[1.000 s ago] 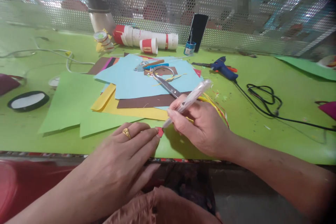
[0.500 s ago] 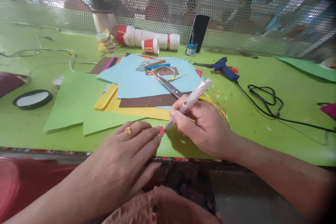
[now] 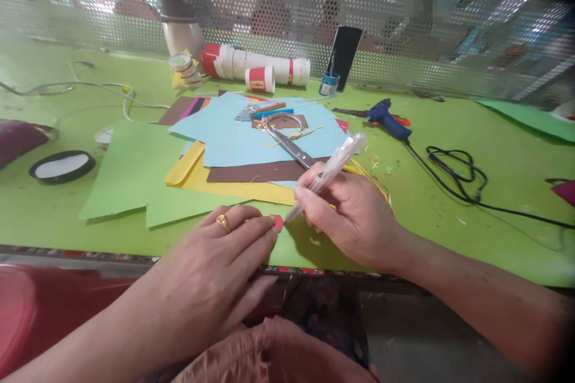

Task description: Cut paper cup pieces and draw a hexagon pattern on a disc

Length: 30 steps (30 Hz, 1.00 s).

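Note:
My left hand [image 3: 220, 263] lies flat near the front edge of the green table [image 3: 449, 239], a ring on one finger, its fingertips pressing down a small red paper piece [image 3: 278, 223]. My right hand [image 3: 348, 212] grips a clear pen [image 3: 326, 173] in a writing hold, and the pen's tip touches the red piece. Just behind both hands lies a stack of coloured paper sheets [image 3: 233, 149] in green, yellow, brown and light blue.
Scissors [image 3: 287, 140] lie on the blue sheet. A blue glue gun [image 3: 386, 118] with a black cable [image 3: 458, 173] lies to the right. Paper cups [image 3: 256, 69], a phone [image 3: 344, 54], a small blue pot [image 3: 329, 82], tape rolls and a perforated metal screen stand behind.
Both hands hold nearly the same pose; the pen tip stays at the red piece. The view has shifted slightly.

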Tool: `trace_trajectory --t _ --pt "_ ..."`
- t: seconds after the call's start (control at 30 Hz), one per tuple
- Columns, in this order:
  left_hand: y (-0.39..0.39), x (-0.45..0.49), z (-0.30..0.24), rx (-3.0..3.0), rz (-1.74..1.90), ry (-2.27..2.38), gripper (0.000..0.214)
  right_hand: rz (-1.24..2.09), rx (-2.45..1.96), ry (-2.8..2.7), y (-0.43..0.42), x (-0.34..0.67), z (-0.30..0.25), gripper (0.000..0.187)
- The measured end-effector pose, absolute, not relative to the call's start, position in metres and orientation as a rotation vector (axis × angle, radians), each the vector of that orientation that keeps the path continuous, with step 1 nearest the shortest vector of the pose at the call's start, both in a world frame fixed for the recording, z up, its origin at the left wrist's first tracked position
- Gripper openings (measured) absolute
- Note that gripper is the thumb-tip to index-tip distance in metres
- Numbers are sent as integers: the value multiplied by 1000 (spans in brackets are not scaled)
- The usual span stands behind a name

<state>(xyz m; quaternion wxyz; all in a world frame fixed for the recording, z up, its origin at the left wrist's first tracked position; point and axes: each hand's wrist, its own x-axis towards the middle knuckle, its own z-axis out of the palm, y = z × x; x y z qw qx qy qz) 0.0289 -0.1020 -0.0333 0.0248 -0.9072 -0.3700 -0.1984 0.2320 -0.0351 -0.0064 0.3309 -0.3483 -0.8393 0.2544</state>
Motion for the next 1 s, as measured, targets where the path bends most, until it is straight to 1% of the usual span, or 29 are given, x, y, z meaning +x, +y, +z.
trace_trajectory --t 0.17,0.4,0.7,1.0 --pt "-102 30 -31 -2812 -619 -1139 34 777 -925 -2081 -36 232 -5 23" --pt "-103 29 -30 -2810 -627 -1130 36 929 -949 -2061 -35 232 -7 27" --pt "-102 30 -30 -2834 -611 -1144 33 943 -922 -2099 -35 230 -6 34" --pt "-103 27 -32 -2820 -583 -1131 36 939 -894 -2112 -35 230 -7 32"
